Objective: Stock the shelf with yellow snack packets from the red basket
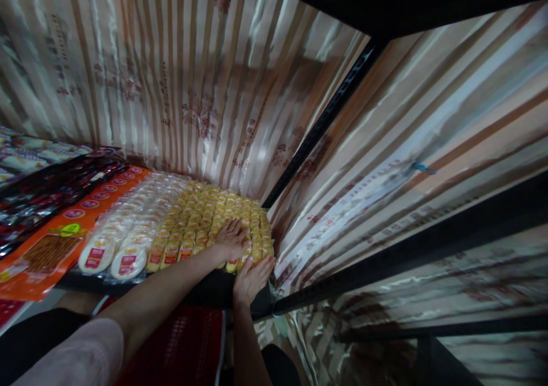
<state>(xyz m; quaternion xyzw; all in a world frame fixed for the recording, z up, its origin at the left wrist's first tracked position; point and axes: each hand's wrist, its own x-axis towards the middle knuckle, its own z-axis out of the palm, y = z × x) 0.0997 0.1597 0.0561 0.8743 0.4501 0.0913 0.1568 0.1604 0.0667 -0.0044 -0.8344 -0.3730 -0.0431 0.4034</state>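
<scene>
Rows of small yellow wrapped snack packets [180,220] lie packed together on a dark shelf [201,289]. My left hand [233,239] rests flat on top of these packets, fingers spread, near the right end of the rows. Close beside it, my right hand [253,278] lies with fingers stretched out against the packets at the front right corner. Neither hand is closed around anything. The packets under my palms are hidden.
Left of the yellow packets are round white wrapped crackers [128,260], an orange snack bag [43,260] and dark shiny packages [47,203]. A black metal post [321,126] stands at the back corner. Striped printed plastic sheeting [192,77] hangs behind; a black rail [385,257] runs to the right.
</scene>
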